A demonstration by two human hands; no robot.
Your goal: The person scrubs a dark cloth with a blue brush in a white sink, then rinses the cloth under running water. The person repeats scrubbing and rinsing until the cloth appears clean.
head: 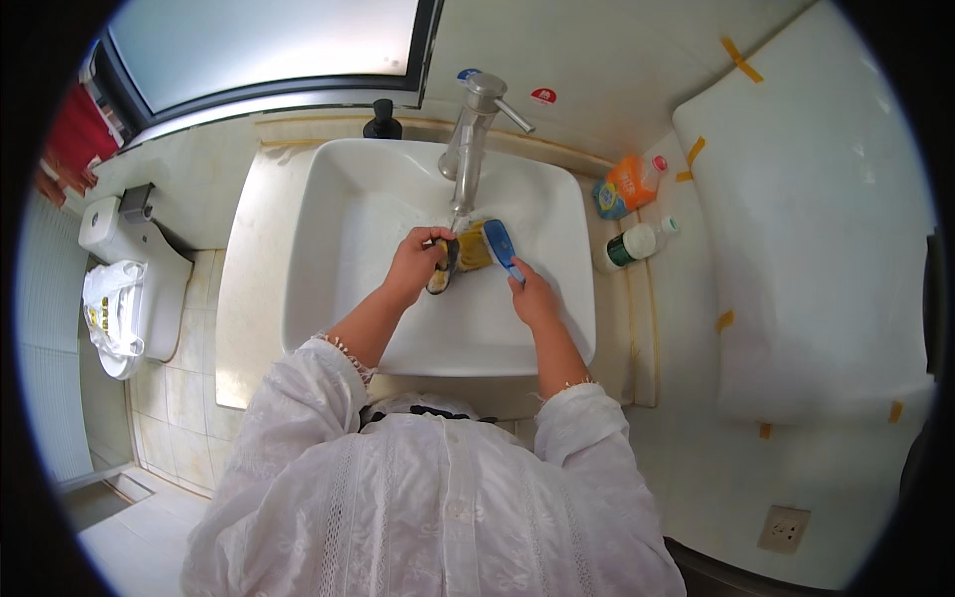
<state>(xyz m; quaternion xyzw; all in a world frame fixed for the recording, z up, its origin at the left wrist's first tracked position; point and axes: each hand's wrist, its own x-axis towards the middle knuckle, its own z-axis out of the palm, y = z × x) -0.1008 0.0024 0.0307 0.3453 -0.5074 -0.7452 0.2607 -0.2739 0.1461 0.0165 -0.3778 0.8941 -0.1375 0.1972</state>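
My left hand (419,267) grips a wet-looking, mustard-yellow item (473,248) by its dark-trimmed end. It looks like a shoe, but its full shape cannot be made out. A blue scrub brush (500,242) is in my right hand (536,297), held by its handle. The brush head rests against the right side of the yellow item, and its bristles are mostly hidden. Both hands are over a white rectangular washbasin (336,313). Directly above the item is the spout of a metal faucet (468,168). Some whitish foam shows beside the item.
A black pump bottle (383,122) stands behind the basin. On the right ledge are an orange-labelled bottle (627,186) and a clear bottle with a white cap (640,245). A toilet (160,291) with a white plastic bag (113,306) is at left. A wall socket (784,529) sits lower right.
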